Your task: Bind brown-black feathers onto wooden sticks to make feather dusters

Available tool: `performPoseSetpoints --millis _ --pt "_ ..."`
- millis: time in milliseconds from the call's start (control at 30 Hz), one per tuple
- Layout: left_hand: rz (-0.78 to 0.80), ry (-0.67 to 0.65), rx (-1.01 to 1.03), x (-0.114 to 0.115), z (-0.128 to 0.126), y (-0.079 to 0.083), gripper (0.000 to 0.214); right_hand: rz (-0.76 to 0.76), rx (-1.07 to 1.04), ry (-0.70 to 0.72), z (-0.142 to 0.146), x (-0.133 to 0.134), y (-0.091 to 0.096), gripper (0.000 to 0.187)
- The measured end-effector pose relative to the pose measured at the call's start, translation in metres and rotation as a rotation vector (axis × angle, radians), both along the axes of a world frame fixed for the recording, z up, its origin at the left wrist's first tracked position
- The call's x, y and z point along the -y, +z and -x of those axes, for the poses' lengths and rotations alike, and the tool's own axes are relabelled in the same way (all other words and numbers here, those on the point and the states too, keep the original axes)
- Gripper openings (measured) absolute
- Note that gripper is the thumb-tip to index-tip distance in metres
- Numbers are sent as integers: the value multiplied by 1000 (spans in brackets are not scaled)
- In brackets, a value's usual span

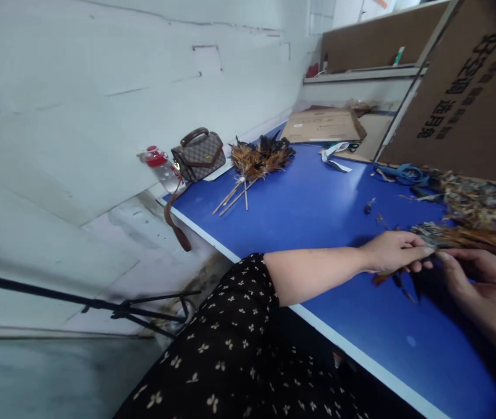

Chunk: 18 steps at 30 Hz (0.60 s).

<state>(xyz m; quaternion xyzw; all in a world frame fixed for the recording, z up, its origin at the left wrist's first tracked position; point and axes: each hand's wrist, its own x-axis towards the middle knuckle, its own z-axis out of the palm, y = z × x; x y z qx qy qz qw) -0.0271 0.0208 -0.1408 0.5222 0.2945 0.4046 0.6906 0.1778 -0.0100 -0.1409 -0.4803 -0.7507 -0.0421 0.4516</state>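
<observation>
Feathers (385, 277) were held at the right part of the blue table (291, 221), just above its surface. They were clamped between the thumb and fingers of the left hand (394, 251). The tips of the thumb and forefinger of the right hand (484, 285) were brought together close beside them; whether anything was pinched there could not be told.

The work was judged to be partway through. At the table's left end, one feather cluster (261, 157) was already gathered on sticks (235, 201), of which three could be counted, and this part looked done. The feathers in the hands seemed unfinished, and loose material was left to be used: one brown bunch (479, 238) and one mixed pile (479, 198) were laid at the table's right side, too tangled for single feathers to be counted.

One handbag (199, 157) and one bottle (167, 174) were placed at the table's left end. One blue strap (405, 173) was left beside the pile on the table, and one white strip (336, 156) was laid toward its far side. One upright cardboard panel (461, 99) was stood along the table's far right.
</observation>
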Motion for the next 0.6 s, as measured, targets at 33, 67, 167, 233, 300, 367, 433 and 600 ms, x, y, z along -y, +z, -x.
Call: performPoseSetpoints --millis 33,67,167,233,300,367,433,600 --pt "-4 -3 -8 -1 0 -2 31 9 -7 8 2 2 2 32" --pt "-10 -8 -19 -2 0 -4 32 14 -23 17 5 4 5 31" --pt "-41 -27 -42 -1 2 -5 36 3 -78 51 15 10 15 27" --pt "-60 -33 -32 2 5 -4 38 0 -117 80 21 13 18 25" --pt "-75 -35 -17 6 8 -1 39 10 -133 94 24 15 19 25" --pt "-86 -31 -20 9 11 3 40 31 -127 98 25 16 17 25" --pt "-81 -36 -36 11 13 5 41 48 -127 102 24 17 16 25" --pt "-45 -27 -18 15 13 8 41 56 -135 136 24 17 16 28"
